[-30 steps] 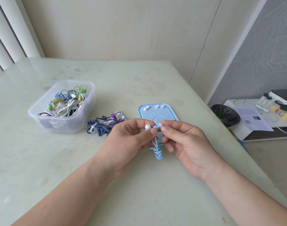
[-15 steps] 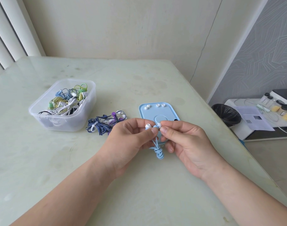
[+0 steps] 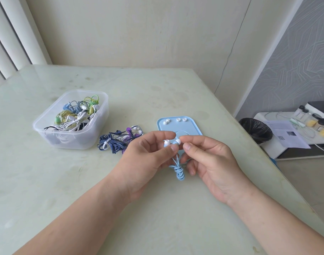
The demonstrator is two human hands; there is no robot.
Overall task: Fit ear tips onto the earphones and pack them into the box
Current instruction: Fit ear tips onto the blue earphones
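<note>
White silicone now caps both buds of the light-blue earphones (image 3: 178,168). The second ear tip (image 3: 178,141), half covered a second ago, shows nearly bare, so we judge the fitting all but done. Our left hand (image 3: 148,159) pinches both stems between thumb and fingers, above the desk (image 3: 157,85) toward its right edge. Our right hand (image 3: 212,162), fingers curled, has eased back; whether it still nips that tip we cannot tell. Packing into the clear box (image 3: 47,133), near the left edge, comes next.
</note>
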